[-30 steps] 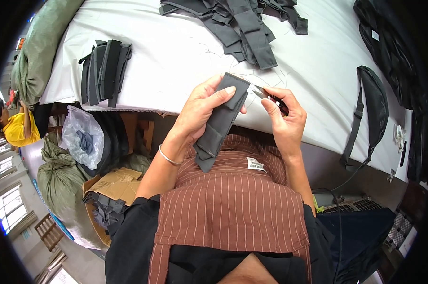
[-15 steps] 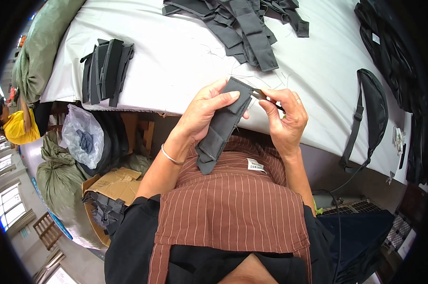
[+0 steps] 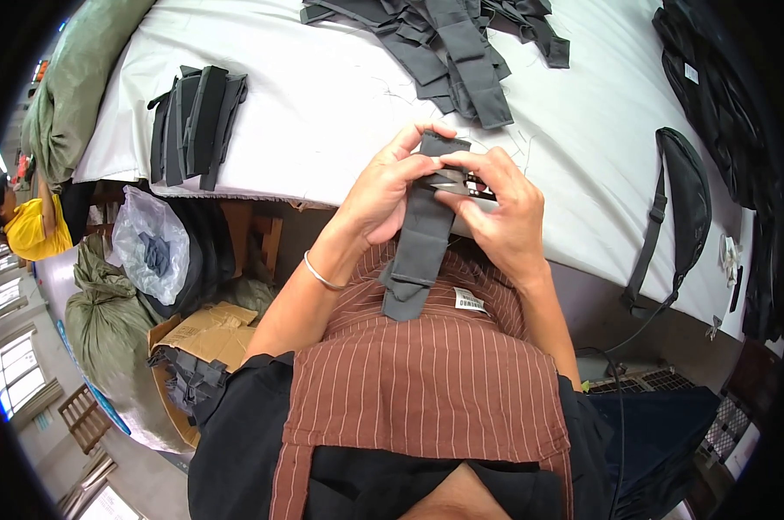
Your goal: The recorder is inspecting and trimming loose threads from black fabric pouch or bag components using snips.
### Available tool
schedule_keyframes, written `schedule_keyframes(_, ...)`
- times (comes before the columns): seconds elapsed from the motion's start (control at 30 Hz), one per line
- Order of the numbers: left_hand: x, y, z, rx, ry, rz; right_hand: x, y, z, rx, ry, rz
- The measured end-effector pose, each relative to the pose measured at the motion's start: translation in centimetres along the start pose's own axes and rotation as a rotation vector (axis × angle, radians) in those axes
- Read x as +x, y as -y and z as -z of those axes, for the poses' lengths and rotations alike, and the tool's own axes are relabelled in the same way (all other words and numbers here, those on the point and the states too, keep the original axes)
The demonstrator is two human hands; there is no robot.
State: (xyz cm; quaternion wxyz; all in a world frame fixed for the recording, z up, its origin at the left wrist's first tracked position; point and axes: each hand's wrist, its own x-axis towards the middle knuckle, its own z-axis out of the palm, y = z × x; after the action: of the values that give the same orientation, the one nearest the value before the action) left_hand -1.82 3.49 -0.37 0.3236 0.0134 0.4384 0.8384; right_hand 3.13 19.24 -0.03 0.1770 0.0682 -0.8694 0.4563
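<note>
My left hand (image 3: 387,186) is closed on a dark grey sewn fabric strip (image 3: 425,238), thumb on its face near the top end. The strip hangs down toward my apron. In my right hand (image 3: 504,204) is a small pair of thread snips (image 3: 477,185), pinched between thumb and fingers. Their pointed metal blades lie across the strip's upper part, close to my left thumb. The two hands nearly touch there. Whether a thread is between the blades is too small to tell.
Loose grey strips (image 3: 461,61) lie heaped at the table's far side, with a neat stack (image 3: 197,126) at the left. A black waist bag (image 3: 686,199) rests at the right. Below the left edge are a plastic bag (image 3: 153,247) and a cardboard box (image 3: 205,334). One co-worker (image 3: 41,230) is far left.
The snips moved left, from the strip's upper right corner onto its face. My right hand came in beside the left. The strip now hangs straighter, and my left fingers have shifted to its top edge.
</note>
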Motion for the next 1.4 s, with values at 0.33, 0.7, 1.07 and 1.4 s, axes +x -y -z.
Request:
schedule_keyframes(0.33,0.0,1.4,1.1,-0.043,-0.179,0.051,1.8,-2.0,-1.1,0.339,-0.140,-0.266)
schedule_keyframes(0.7,0.1,2.1,3.2,-0.353,-0.153,0.075,-2.3,-0.2,-0.1,-0.111,0.016,0.001)
schedule_keyframes(1.07,-0.1,1.8,1.8,-0.258,-0.271,0.023,-1.6,0.4,-0.4,0.059,0.006,-0.110)
schedule_keyframes(1.4,-0.5,1.8,1.2,-0.105,-0.305,-0.033,-1.7,0.4,-0.3,-0.086,0.152,0.040)
